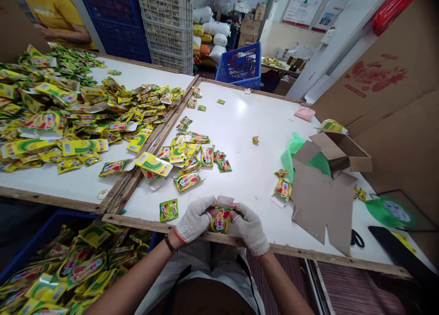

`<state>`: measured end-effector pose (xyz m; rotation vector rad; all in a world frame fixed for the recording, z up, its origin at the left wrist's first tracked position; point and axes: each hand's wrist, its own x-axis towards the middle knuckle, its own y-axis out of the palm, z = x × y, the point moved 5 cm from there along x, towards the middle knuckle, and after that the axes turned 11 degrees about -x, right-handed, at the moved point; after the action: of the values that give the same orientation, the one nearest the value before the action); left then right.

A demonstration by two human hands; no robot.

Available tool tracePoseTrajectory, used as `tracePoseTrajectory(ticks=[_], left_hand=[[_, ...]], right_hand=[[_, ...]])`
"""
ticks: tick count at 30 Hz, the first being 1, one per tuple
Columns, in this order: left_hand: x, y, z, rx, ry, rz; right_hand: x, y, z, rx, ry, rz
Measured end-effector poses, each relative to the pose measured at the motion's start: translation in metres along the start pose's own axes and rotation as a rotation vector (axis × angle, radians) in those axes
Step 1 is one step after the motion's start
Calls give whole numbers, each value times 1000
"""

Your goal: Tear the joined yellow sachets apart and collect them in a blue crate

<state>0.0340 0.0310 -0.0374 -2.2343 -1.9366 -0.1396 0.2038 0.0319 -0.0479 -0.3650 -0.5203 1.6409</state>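
Both my hands wear white knit gloves that leave some fingertips bare. Between them, at the table's front edge, is a small yellow-green candy box with its top flap raised. My left hand pinches the box's left side, and my right hand grips its right side. What is inside the box cannot be seen. Just left of my left hand lies a green candy packet. Beyond it, several yellow boxes and small packets form a loose pile.
A large heap of candy boxes covers the left table. Below it stands a blue crate full of boxes. To the right lie a cardboard piece, green tape and black scissors. A person stands at the far left.
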Motion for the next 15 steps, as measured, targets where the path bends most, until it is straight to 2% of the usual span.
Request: tracePoseTrajectory(ticks=[3,7,12,15], left_hand=[[0,0,-5,67,37,43],[2,-1,-1,-2,-65,36],[2,3,11,-320,-218,20],[0,4,12,-356,-227,38]], right_hand=[[10,0,9,-12,-32,34],[19,3,17,164,-16,91],[24,1,30,-98,-107,151],[28,2,33,-151,-110,193]])
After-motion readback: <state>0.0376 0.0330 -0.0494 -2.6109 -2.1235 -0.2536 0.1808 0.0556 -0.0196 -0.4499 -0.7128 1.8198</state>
